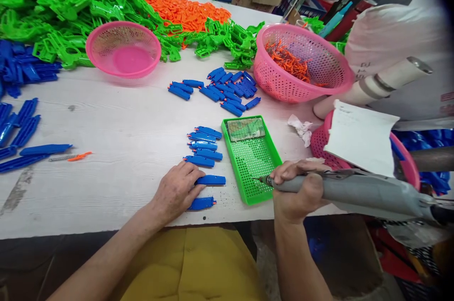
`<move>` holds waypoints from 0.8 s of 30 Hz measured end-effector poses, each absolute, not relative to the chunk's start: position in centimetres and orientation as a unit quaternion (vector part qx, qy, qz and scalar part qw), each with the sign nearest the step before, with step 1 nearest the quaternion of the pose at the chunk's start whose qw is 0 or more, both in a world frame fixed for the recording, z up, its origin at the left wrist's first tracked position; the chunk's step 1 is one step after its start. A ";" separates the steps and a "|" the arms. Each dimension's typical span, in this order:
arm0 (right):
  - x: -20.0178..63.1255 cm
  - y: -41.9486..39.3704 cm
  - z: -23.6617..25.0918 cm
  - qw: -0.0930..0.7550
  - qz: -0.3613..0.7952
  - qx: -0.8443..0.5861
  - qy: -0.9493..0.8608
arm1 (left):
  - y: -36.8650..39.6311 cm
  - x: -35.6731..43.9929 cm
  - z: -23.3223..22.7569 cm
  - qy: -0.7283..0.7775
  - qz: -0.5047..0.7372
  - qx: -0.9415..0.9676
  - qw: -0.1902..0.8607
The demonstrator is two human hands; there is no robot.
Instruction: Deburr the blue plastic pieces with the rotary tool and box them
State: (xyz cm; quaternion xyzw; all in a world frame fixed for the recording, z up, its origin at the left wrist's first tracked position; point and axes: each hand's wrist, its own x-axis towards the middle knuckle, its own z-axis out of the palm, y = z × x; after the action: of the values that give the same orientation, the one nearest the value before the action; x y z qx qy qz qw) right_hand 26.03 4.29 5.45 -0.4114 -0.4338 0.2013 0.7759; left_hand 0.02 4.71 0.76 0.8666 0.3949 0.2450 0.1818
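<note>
Your left hand (176, 191) is lying flat on the white table (117, 116), just left of the green perforated tray (252, 161), its fingers together and pressing on a blue plastic piece (211, 180). A second blue piece (202, 203) is lying just below those fingertips, left of the tray's near corner. Your right hand (297, 191) is resting at the tray's right near edge, fingers clamped around a grey powered screwdriver (354, 191), and its thin bit is pointing left over the tray's mesh floor.

Left of the tray's far half, a short column of finished blue pieces (204, 146) is lying in a row, each showing an orange tip. Inside the tray's far end, a small patterned rectangular block (246, 129) is sitting. Beyond the tray, a loose cluster of blue pieces (227, 89) is spreading across the table.

To the tray's right, a crumpled tissue (301, 129) is lying beside a pink basket (321, 142) that is partly covered by a white sheet (360, 136). Farther back on that side, a large pink colander (301, 62) is holding small orange parts (289, 62). Far to the tray's left rear, an empty-looking pink bowl (123, 48) is sitting against heaps of green plastic frames (64, 3), with an orange pile (187, 10) behind. Well to the tray's left, more blue strips (21, 131) are lying at the table edge, near a spring and orange pin (71, 157).
</note>
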 end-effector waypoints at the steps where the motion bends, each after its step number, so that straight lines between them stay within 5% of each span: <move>1: 26.0 4.3 5.4 0.776 0.201 -0.410 -0.434 | 4.7 0.0 0.8 0.395 0.246 0.866 0.182; 16: 25.6 4.2 7.6 0.775 0.227 -0.402 -0.431 | 5.1 -1.2 1.2 0.362 0.278 0.853 0.254; 24: 20.4 4.2 8.1 0.742 0.375 -0.288 -0.475 | 4.9 -0.1 0.4 0.399 0.244 0.854 0.227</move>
State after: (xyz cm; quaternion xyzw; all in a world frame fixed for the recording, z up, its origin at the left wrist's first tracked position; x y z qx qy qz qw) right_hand 20.36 4.16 8.14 -0.2877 -0.4748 0.3749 0.7425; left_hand -0.11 4.92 0.42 0.8545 0.3987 0.2436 0.2270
